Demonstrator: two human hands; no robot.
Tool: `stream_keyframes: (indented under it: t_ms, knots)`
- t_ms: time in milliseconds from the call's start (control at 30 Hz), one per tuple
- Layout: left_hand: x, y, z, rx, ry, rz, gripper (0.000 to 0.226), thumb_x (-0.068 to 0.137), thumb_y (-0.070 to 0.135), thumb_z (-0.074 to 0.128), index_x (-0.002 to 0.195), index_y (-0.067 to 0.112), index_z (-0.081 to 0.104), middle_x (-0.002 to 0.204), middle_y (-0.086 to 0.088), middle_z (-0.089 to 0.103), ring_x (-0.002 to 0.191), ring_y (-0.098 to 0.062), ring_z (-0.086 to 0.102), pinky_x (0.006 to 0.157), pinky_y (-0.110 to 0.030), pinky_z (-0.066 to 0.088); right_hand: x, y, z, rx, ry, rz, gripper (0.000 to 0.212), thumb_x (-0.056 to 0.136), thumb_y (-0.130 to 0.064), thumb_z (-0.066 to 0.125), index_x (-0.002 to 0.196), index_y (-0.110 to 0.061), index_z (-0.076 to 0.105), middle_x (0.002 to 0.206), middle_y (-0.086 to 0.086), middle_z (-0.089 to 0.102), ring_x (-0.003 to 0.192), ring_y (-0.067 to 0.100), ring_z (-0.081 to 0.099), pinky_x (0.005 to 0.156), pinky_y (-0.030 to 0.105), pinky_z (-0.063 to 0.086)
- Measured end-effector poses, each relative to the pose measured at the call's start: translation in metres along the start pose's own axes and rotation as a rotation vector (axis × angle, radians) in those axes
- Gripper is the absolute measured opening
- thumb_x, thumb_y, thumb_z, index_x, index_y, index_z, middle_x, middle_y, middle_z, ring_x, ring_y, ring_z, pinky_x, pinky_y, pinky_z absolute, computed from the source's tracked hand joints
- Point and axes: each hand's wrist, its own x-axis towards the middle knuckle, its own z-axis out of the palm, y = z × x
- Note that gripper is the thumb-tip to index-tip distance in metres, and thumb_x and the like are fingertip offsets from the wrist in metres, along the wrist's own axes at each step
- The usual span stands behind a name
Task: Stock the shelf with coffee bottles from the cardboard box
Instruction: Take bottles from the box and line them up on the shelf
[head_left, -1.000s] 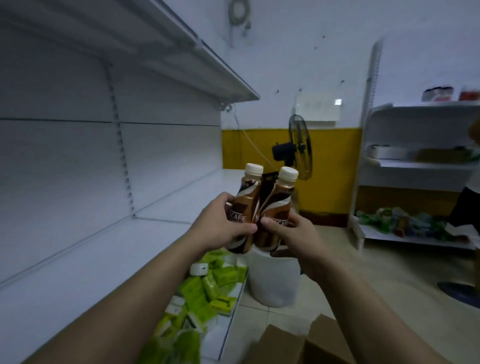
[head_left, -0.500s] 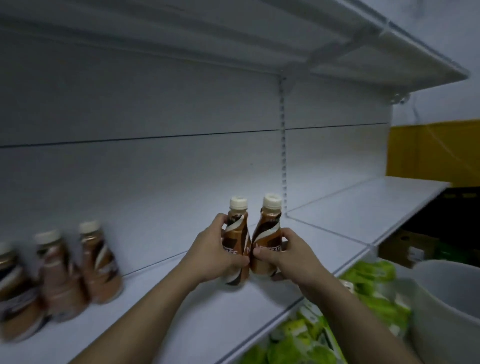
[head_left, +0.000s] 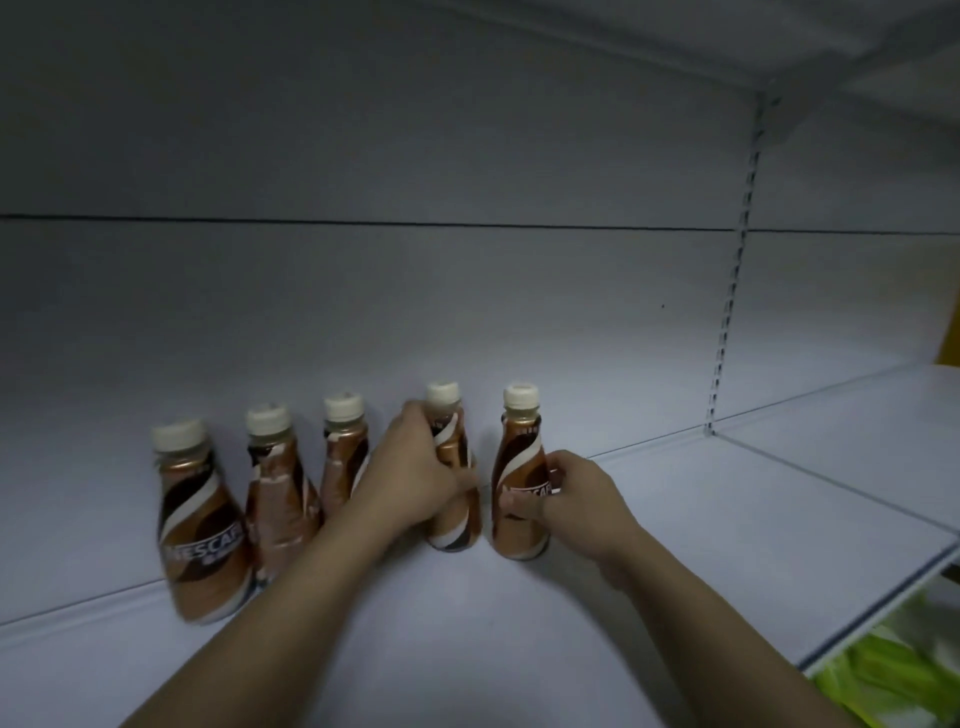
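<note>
Dim, bluish light brightest at centre; dark corners, soft blur, wide-angle bending at edges.

1. Five coffee bottles stand in a row on the shelf (head_left: 675, 545), close to its back panel.
2. My left hand (head_left: 410, 480) wraps the fourth bottle (head_left: 451, 467); three bottles (head_left: 280, 499) stand left of it.
3. My right hand (head_left: 576, 499) grips the rightmost bottle (head_left: 519, 483), just beside the fourth.

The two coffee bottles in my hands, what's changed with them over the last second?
Both were carried from out in the aisle to the shelf and now stand at the right end of the row, beside the three bottles already there. The left hand keeps its grip on the left bottle, the right hand on the right bottle. Neither has been let go.
</note>
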Motion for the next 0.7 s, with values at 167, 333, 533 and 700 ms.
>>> stream_keyframes:
  t_ms: [167,333,533,700]
  knots:
    - [0.016,0.022,-0.025,0.087,0.159,0.224,0.06,0.076,0.036,0.075,0.127,0.028,0.044,0.118,0.0,0.058,0.1,-0.02,0.058,0.082,-0.04,0.054,0.016,-0.007,0.016,0.051,-0.013,0.071,0.034,0.07,-0.018,0.082,0.097,-0.019,0.061,0.096,0.001,0.069,0.09,0.021,0.066,0.076,0.038,0.056]
    - [0.018,0.022,-0.041,0.235,0.091,0.237,0.037,0.076,0.029,0.076,0.109,0.027,0.059,0.107,0.001,0.061,0.088,-0.016,0.054,0.069,-0.03,0.042,0.03,-0.019,0.025,0.07,-0.038,0.123,0.042,0.067,-0.019,0.085,0.1,-0.018,0.059,0.099,0.003,0.069,0.091,0.024,0.066,0.073,0.039,0.055]
    - [0.016,0.021,-0.054,0.434,0.14,0.261,0.045,0.072,0.035,0.08,0.111,0.023,0.062,0.107,-0.003,0.063,0.094,-0.024,0.058,0.076,-0.039,0.05,0.02,-0.003,0.057,0.033,0.045,-0.044,0.052,0.071,-0.024,0.082,0.117,-0.022,0.059,0.102,-0.007,0.067,0.093,0.014,0.065,0.086,0.037,0.055]
    - [0.019,0.016,-0.052,0.493,0.215,0.263,0.047,0.073,0.038,0.078,0.114,0.022,0.063,0.108,-0.005,0.066,0.098,-0.028,0.059,0.082,-0.038,0.047,0.009,0.008,0.057,0.007,0.048,-0.026,0.064,0.071,-0.033,0.083,0.125,-0.024,0.05,0.108,-0.012,0.063,0.087,0.003,0.062,0.07,0.016,0.047]
